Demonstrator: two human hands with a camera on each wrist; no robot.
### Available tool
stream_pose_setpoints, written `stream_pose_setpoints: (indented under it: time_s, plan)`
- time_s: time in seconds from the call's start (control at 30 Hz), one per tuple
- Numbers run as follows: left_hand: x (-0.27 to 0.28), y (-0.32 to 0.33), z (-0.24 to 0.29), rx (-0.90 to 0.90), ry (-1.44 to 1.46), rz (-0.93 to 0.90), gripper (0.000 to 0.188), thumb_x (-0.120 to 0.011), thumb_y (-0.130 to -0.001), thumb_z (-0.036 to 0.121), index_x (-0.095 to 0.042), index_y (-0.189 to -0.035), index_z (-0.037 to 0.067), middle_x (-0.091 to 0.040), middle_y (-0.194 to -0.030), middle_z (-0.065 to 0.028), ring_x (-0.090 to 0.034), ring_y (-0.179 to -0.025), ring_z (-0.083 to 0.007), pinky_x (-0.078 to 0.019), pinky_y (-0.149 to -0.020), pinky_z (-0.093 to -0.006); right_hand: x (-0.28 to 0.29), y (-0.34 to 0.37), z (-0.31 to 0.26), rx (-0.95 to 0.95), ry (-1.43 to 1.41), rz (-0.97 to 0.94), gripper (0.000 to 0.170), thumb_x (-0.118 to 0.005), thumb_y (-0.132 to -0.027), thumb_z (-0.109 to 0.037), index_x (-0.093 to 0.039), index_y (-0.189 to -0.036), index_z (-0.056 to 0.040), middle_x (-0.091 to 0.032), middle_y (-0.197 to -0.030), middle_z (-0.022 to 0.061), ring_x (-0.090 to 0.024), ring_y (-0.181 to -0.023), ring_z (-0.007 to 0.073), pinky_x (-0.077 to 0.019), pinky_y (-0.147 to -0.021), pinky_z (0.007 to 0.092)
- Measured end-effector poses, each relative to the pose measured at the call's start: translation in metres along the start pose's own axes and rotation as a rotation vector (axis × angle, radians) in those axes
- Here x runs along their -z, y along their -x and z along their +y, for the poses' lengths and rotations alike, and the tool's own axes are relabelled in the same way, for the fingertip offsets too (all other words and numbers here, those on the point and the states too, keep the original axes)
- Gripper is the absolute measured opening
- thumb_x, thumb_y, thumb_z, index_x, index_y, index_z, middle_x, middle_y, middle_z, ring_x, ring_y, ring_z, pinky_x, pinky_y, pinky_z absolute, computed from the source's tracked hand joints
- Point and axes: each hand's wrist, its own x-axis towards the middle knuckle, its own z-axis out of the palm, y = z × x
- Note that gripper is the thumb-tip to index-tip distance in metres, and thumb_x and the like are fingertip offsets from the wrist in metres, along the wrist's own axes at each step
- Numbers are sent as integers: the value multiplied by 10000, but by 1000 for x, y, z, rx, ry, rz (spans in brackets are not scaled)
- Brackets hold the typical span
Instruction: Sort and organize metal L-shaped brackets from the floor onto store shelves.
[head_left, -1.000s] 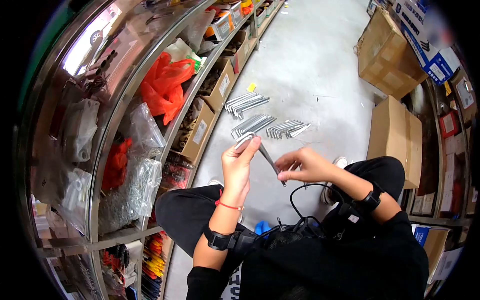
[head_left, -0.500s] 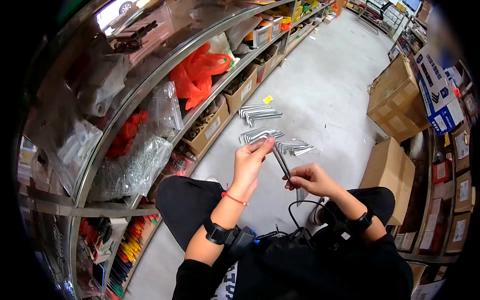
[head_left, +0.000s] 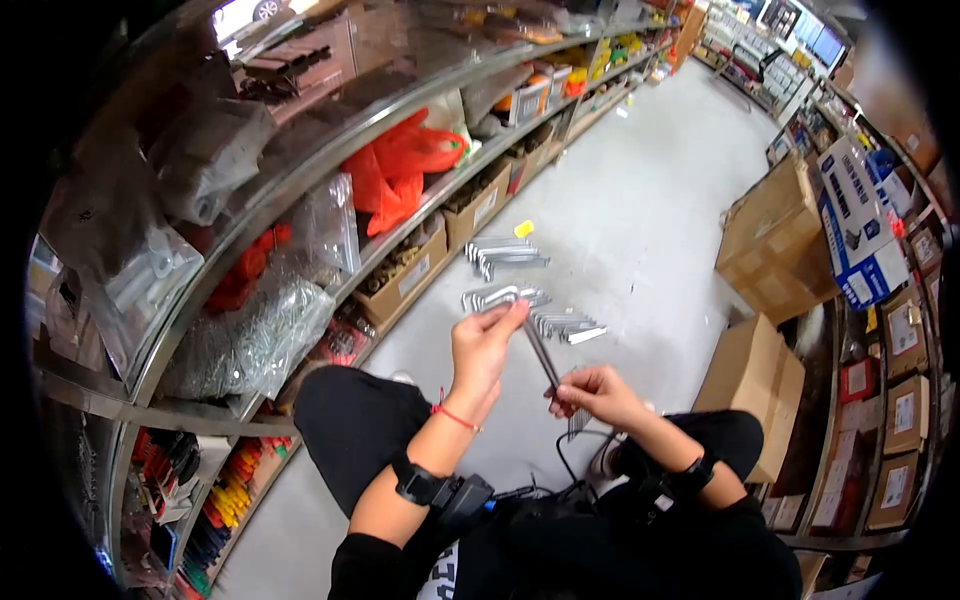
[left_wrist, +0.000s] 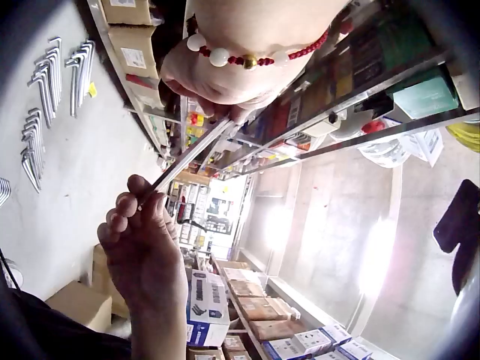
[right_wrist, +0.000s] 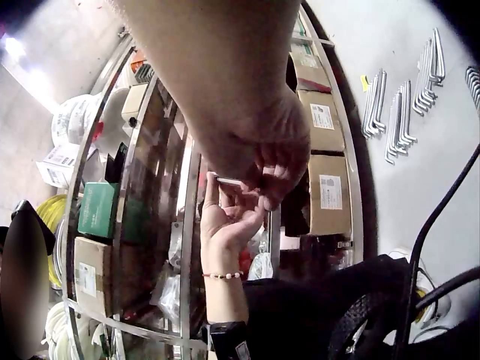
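My left hand (head_left: 480,355) pinches the bent ends of a few long L-shaped hex keys (head_left: 541,352) between thumb and fingers. The keys slant down to my right hand (head_left: 603,396), whose thumb and fingertips grip their lower ends. In the left wrist view the hex keys (left_wrist: 187,159) stretch between both hands, the right hand (left_wrist: 146,251) curled at the dark tips. From the right wrist, my right hand (right_wrist: 281,169) largely hides the keys, and the left hand (right_wrist: 229,225) shows behind it, palm up.
Hex keys lie sorted on the grey floor ahead in rows, a far group (head_left: 508,253) and a nearer group (head_left: 568,325) among them. Shelving with parts boxes (head_left: 410,275) and a red plastic bag (head_left: 400,175) runs along the left. Cardboard cartons (head_left: 765,235) stand at the right.
My right hand, beside the keys' lower ends with loose fingers a second ago, has closed on them. The left hand keeps its pinch. The head view has tilted up toward the aisle.
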Motion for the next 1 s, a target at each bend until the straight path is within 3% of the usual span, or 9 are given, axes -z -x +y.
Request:
stream_pose_setpoints:
  time_s: [0.13,0.23,0.37,0.47,0.67,0.93,1.0]
  plan:
    - [2,-3,-4,-11,45,20,178,-637,-718,154,-605,-748,-18,-572,-720,-5,-474,-632,-35,-345,-575,-162,-1,3,-8,49,65,60,197,-491,-818,-135,-567,-829,46,-580,-669,46,-517,-586,83,-423,-558,200]
    - [6,-3,0,18,21,8,149,-616,-733,235,-618,-723,86,-547,-664,49,-435,-593,-11,-285,-521,-154,1,7,-28,31,78,26,199,-507,-811,-150,-573,-819,38,-572,-658,35,-512,-579,76,-422,-556,191]
    - [5,-2,17,49,149,10,212,-629,-728,185,-606,-873,32,-557,-698,39,-461,-630,-19,-315,-547,-151,14,1,-53,-47,-90,-18,190,-523,-801,-167,-583,-831,11,-571,-656,28,-515,-581,71,-425,-553,188]
    - [6,-1,25,-65,130,-61,224,-615,-740,166,-597,-910,21,-563,-738,27,-464,-660,-20,-333,-571,-153,26,-19,-92,57,-26,29,190,-518,-801,-169,-581,-828,8,-563,-650,28,-509,-574,80,-413,-532,201]
    - [1,-3,18,32,102,-209,216,-580,-760,223,-603,-904,64,-565,-724,56,-457,-632,0,-313,-545,-143,45,-119,-213,194,0,52,165,-490,-802,-115,-552,-819,37,-563,-681,55,-528,-575,74,-428,-510,166]
    - [-4,-22,5,42,183,-245,178,-613,-731,126,-608,-891,46,-599,-799,15,-500,-686,-41,-376,-624,-165,45,-243,-300,-6,-78,158,100,-471,-807,-87,-522,-813,-1,-532,-620,13,-490,-481,52,-411,-419,149]
    - [-4,-22,8,58,205,-254,174,-608,-736,132,-609,-888,48,-598,-796,18,-499,-683,-39,-371,-616,-162,52,-262,-311,-37,-109,93,113,-473,-811,-101,-519,-806,2,-551,-651,27,-519,-505,53,-430,-424,142]
